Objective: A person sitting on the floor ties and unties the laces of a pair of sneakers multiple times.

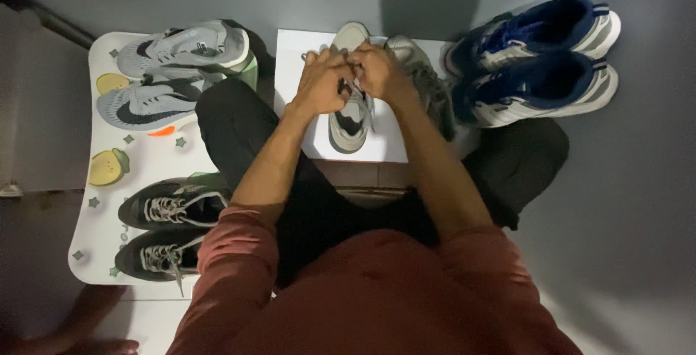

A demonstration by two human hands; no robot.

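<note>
grey trainers [170,72] on mat [109,203] at 10 o'clock; black trainers [170,228] at 8 | left hand [319,79] and right hand [377,71] touching at 12, fingers seemingly pinched on laces [360,105] of beige shoe [351,119] on white board [297,58] | blue trainers [540,61] at 2

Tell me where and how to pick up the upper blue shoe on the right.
Grip the blue shoe at its collar, fingers in the dark opening and thumb on the outer wall. Come from above: it lies flat with the opening up, toe pointing right. Its side next to the lower blue shoe looks too tight to slip fingers between. The right hand is nearer, though busy with the grey shoe.
</note>
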